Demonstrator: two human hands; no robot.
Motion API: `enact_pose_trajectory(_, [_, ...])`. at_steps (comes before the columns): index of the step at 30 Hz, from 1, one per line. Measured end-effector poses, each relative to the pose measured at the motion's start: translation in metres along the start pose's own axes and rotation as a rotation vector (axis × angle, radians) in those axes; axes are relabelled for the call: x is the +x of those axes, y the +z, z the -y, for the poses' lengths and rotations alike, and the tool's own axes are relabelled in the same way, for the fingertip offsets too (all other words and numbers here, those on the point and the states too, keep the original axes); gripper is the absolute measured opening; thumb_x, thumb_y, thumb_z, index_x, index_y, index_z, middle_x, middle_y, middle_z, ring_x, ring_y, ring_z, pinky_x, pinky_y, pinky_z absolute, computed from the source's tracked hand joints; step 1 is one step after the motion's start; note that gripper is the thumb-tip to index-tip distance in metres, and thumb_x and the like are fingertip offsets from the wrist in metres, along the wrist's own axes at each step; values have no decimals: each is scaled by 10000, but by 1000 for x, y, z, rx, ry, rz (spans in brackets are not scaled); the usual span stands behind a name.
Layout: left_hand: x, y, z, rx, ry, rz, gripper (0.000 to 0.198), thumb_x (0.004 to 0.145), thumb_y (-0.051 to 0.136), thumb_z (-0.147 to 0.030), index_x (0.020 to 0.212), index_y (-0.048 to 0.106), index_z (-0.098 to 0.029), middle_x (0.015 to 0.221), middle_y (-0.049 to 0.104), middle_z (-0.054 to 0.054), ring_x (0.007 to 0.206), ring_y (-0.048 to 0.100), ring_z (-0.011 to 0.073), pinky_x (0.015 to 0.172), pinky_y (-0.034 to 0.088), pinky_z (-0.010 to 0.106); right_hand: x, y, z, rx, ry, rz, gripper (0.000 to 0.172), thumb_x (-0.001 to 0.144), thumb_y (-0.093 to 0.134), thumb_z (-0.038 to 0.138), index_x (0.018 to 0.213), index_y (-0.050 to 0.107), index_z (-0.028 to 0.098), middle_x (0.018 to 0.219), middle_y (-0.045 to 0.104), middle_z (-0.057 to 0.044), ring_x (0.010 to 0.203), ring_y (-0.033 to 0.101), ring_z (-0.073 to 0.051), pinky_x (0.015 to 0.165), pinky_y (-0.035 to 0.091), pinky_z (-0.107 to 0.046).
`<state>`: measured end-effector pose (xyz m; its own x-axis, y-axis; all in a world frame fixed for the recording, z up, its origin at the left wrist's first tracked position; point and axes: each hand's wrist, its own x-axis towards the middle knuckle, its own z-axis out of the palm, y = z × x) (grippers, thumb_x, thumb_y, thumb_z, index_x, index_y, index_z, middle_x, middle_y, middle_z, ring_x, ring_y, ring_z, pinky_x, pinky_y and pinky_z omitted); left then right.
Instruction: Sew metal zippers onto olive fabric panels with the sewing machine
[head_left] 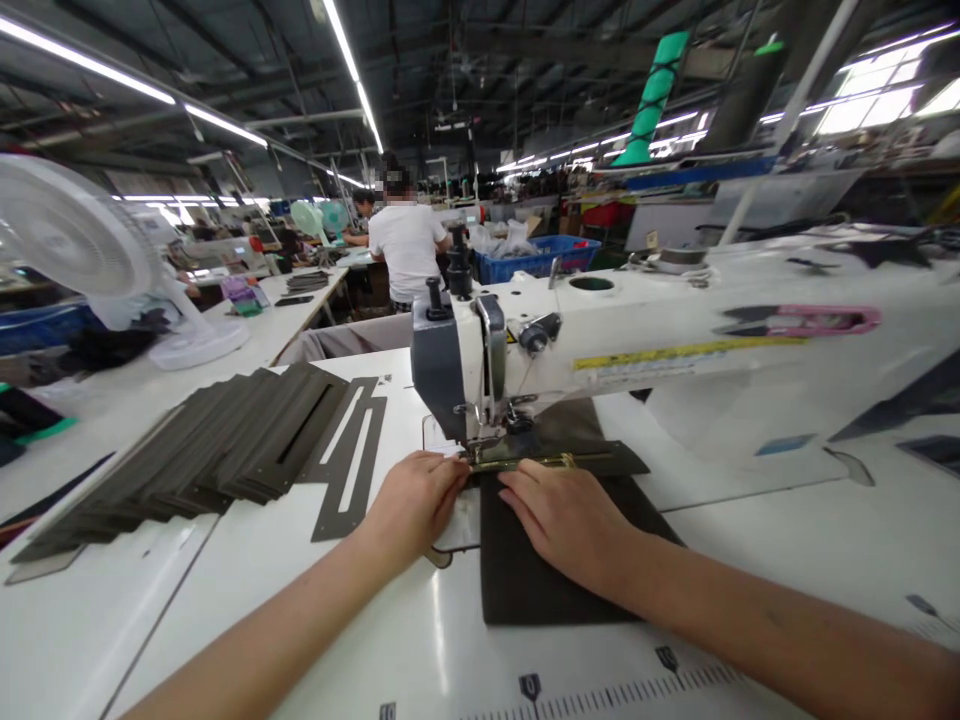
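Right hand (568,522) flat on dark fabric (536,565), left hand (414,507) at sewing machine foot (481,452), both grips spread.

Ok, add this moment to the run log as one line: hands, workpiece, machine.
left hand: fingertips beside gold-coloured strip | right hand: flat on dark fabric panel | machine: industrial sewing machine | beside: stack of cut olive panels

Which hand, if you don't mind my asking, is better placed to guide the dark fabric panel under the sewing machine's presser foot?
Probably the right hand: it lies flat on the dark fabric panel, just below the brass-coloured strip. The left hand sits mostly beside the panel, with only its fingertips near the presser foot.
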<state>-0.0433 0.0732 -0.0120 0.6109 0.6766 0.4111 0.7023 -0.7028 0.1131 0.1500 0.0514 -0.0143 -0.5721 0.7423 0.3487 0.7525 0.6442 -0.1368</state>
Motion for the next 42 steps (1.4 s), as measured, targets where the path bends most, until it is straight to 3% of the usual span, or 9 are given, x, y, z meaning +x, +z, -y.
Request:
enact_pose_trajectory(4, [-2, 1, -3, 19, 75, 6, 189, 834, 421, -91, 950, 567, -118, 932, 655, 99, 855, 621, 216, 786, 506, 371, 4, 5, -2, -58, -146, -131, 282, 873, 405, 174, 677, 607, 155, 652, 579, -57, 606, 536, -180, 577, 407, -316])
enact_pose_trajectory(7, [-4, 3, -6, 37, 81, 24, 198, 848, 402, -101, 962, 564, -111, 948, 646, 114, 893, 616, 216, 817, 495, 380, 5, 8, -10, -68, -149, -257, 214, 863, 425, 187, 835, 631, 136, 841, 620, -114, 822, 551, -235, 739, 440, -388])
enact_pose_trajectory(10, [-6, 7, -7, 19, 86, -10, 214, 867, 379, -122, 973, 563, -103, 965, 643, 129, 922, 610, 218, 832, 490, 384, 8, 16, -19, 55, -121, -170, 228, 838, 450, 168, 1000, 595, 99, 1021, 602, -142, 971, 525, -258, 840, 437, -420])
enact_pose_trajectory(15, [-6, 13, -6, -69, 77, -87, 214, 872, 386, -137, 952, 584, -117, 959, 651, 121, 909, 614, 212, 835, 495, 383, 12, 24, -23, 177, -152, -88, 257, 831, 420, 134, 1025, 579, 77, 1082, 584, -148, 1015, 517, -256, 905, 422, -416])
enact_pose_trajectory(21, [-8, 19, -10, -45, -5, -147, 215, 875, 405, -153, 934, 612, -148, 949, 635, 104, 887, 601, 219, 779, 520, 375, 14, 22, -19, 187, -157, -89, 221, 817, 434, 119, 952, 603, 76, 1074, 591, -151, 1034, 515, -260, 911, 428, -406])
enact_pose_trajectory(26, [-12, 20, -14, -16, -159, -69, 200, 861, 438, -145, 923, 628, -148, 935, 600, 98, 834, 599, 207, 722, 527, 342, 16, 22, -19, 140, -169, -85, 230, 818, 449, 121, 981, 596, 54, 1064, 598, -165, 997, 539, -270, 858, 460, -413])
enact_pose_trajectory(32, [-11, 21, -13, -25, -113, -81, 194, 859, 437, -147, 926, 620, -150, 906, 604, 89, 833, 594, 199, 738, 525, 340, 16, 26, -20, 130, -188, -115, 238, 803, 460, 107, 998, 587, 57, 1064, 600, -165, 964, 557, -260, 808, 485, -394])
enact_pose_trajectory(38, [-10, 19, -9, 5, 33, -109, 211, 849, 413, -107, 983, 576, -117, 901, 612, 112, 925, 582, 229, 796, 518, 365, 19, 29, -26, 222, -149, -157, 222, 805, 439, 60, 948, 598, 120, 999, 630, -99, 901, 578, -198, 812, 477, -331])
enact_pose_trajectory(42, [-8, 15, -9, -1, -39, -104, 181, 841, 434, -104, 949, 575, -139, 877, 620, 86, 815, 598, 203, 724, 522, 338, 10, 19, -17, 78, -158, -275, 141, 826, 479, 137, 837, 619, 124, 844, 634, -90, 786, 571, -217, 706, 485, -355])
